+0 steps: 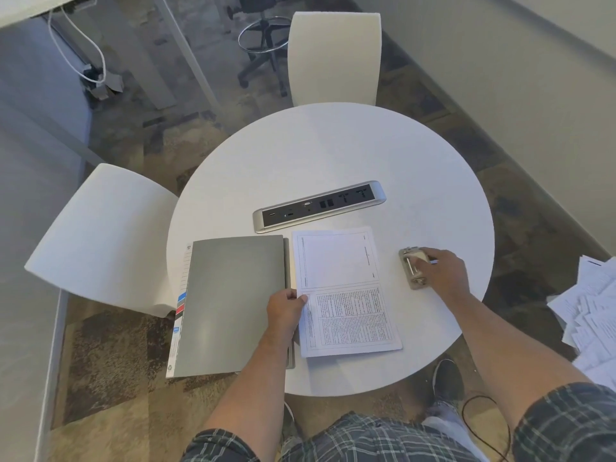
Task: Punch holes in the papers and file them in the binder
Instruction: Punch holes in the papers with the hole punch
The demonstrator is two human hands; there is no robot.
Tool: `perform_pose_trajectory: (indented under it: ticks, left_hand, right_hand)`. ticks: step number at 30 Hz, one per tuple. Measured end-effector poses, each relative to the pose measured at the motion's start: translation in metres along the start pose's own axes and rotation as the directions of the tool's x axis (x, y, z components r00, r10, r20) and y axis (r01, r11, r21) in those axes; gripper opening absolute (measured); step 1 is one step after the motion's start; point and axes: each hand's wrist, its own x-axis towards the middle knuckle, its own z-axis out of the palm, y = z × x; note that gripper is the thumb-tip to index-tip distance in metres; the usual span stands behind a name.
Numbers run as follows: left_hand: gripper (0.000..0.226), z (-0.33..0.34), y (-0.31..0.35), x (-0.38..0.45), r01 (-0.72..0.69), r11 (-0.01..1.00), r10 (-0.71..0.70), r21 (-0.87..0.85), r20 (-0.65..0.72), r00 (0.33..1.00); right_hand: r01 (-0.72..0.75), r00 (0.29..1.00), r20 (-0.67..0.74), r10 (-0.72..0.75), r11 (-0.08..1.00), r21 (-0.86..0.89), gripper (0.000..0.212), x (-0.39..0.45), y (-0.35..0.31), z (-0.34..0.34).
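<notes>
A closed grey binder (pixel 230 305) lies on the left part of the round white table (pixel 333 151), with coloured index tabs showing along its left edge. To its right lies a printed sheet of paper (pixel 346 291), flat on the table. My left hand (pixel 286 311) rests between the two, its fingers pinching the paper's left edge beside the binder's spine. A small metal hole punch (pixel 413 269) sits to the right of the paper, and my right hand (pixel 441 270) is closed over its right side.
A silver power and socket strip (pixel 318 205) lies across the table just behind the paper. Two white chairs stand at the table's left (pixel 100 235) and far side (pixel 335 58). A loose heap of printed sheets (pixel 590 315) lies at the right, off the table.
</notes>
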Motion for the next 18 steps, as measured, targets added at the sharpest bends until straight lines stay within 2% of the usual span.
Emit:
perform_pose_trajectory:
  ticks: [3, 7, 14, 18]
  left_hand:
    - [0.011, 0.002, 0.001, 0.0, 0.014, 0.999, -0.015, -0.034, -0.014, 1.0]
    - [0.016, 0.002, 0.001, 0.0, 0.012, 0.998, -0.014, -0.063, -0.036, 0.999]
    - [0.005, 0.007, -0.002, -0.003, 0.026, 0.995, -0.03, -0.099, -0.041, 0.999]
    - [0.009, 0.009, -0.005, -0.008, 0.041, 0.993, -0.049, -0.113, -0.063, 0.997]
  right_hand:
    - [0.055, 0.998, 0.031, -0.054, 0.998, -0.025, 0.026, -0.008, -0.004, 0.011]
    - [0.056, 0.996, 0.077, -0.052, 0.997, -0.058, 0.031, -0.009, -0.001, 0.021]
    - [0.064, 0.991, 0.122, -0.055, 0.996, -0.069, 0.035, -0.017, -0.008, 0.025]
    - [0.075, 0.991, 0.12, -0.065, 0.994, -0.083, 0.037, -0.019, -0.007, 0.028]
